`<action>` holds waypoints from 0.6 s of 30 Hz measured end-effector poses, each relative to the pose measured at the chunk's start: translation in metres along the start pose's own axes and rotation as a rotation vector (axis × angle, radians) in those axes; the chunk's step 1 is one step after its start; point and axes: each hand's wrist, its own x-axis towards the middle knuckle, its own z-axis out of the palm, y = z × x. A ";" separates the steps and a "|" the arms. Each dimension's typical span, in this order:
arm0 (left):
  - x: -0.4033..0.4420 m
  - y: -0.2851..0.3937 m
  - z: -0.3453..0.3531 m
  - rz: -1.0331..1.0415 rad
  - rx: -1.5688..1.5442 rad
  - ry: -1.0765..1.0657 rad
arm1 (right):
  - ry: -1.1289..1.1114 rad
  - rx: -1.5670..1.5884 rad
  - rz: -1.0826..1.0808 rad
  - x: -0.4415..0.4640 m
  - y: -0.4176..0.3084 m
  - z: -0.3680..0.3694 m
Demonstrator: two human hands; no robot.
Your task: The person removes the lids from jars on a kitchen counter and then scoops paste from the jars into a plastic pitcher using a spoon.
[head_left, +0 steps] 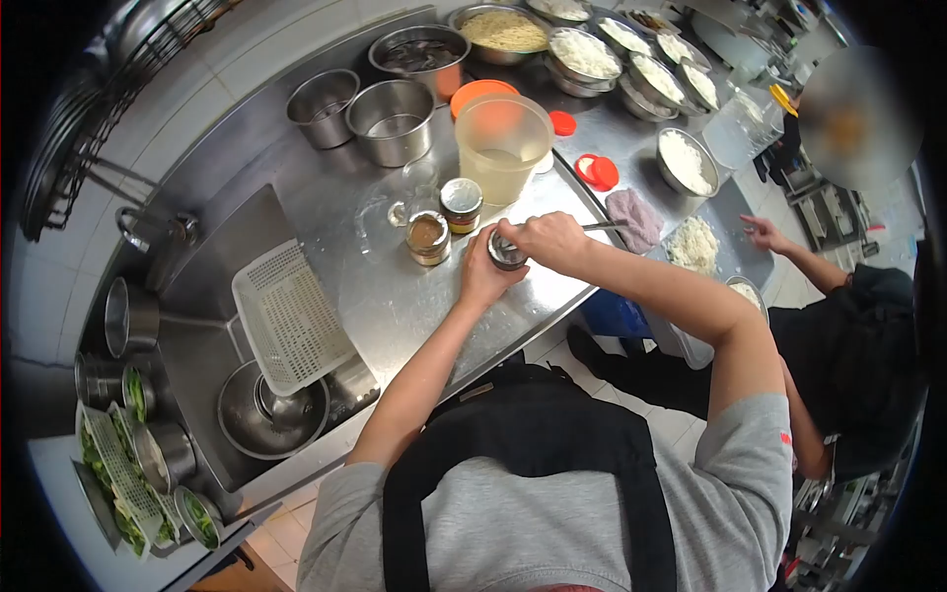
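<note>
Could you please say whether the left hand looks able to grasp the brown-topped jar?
Probably not: the left hand is holding another jar, though nothing stands between that hand and the brown-topped jar.

small jar [505, 255] | silvery top facing up | metal utensil [603, 227] | handle jutting right

The utensil handle [603, 226] is silver, the cloth [636, 218] pink, the apron [523, 419] black.

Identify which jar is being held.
The rightmost jar, gripped by the left hand; the brown-topped jar and pale-topped jar stand on the counter.
</note>
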 end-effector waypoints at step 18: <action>0.005 0.000 0.002 0.096 -0.115 -0.108 | -0.061 0.073 0.157 0.022 -0.030 0.011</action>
